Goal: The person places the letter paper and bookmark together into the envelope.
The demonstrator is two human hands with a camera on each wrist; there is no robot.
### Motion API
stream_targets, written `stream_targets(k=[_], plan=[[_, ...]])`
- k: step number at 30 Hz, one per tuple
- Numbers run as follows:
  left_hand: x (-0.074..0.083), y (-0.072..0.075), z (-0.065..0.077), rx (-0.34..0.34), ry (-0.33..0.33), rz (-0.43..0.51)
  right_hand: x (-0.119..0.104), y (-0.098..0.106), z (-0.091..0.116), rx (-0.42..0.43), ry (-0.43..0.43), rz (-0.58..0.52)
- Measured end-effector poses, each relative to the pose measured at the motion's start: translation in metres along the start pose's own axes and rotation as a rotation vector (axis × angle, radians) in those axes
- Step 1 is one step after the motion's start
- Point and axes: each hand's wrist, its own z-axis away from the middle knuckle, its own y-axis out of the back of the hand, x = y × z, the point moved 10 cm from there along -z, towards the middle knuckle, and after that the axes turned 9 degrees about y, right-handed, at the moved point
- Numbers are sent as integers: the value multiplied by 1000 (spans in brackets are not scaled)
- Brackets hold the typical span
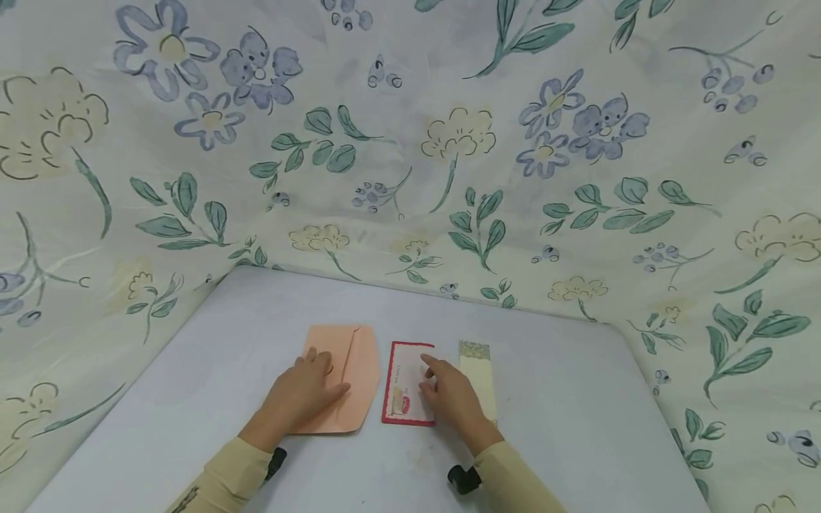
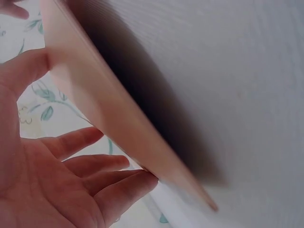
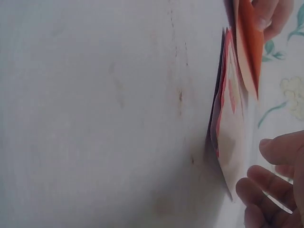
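Observation:
On the white table lies a peach-coloured envelope (image 1: 355,385), its flap edge running down the side that faces up. My left hand (image 1: 308,388) rests on it with fingers spread, and the left wrist view shows the fingertips touching the envelope (image 2: 104,99). To its right is a white card (image 1: 405,370) with a red border and a small printed picture. My right hand (image 1: 452,399) hovers over the card's right side, fingers loosely bent and holding nothing. In the right wrist view, a gap shows between these fingers and the card (image 3: 230,147).
A cream strip (image 1: 477,374) with a patterned grey-green end lies right of the card, partly behind my right hand. Flowered cloth (image 1: 410,142) surrounds the back and sides of the table (image 1: 577,427). Dark wrist devices (image 1: 463,479) sit under both sleeves.

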Motion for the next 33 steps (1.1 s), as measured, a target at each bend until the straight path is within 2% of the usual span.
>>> stream_targets(k=[10,24,29,33], plan=[[3,0,0,10,-11,16,-16,-15,-8,-30,10,-1],[7,-3,-1,3,-20,53,-36,-33,-16,-21,110,41],[9,-3,-1,4,-25,70,-40,-38,-20,-19,125,9],[9,-4,-1,-4,-19,71,-39,-44,-24,-49,94,-68]])
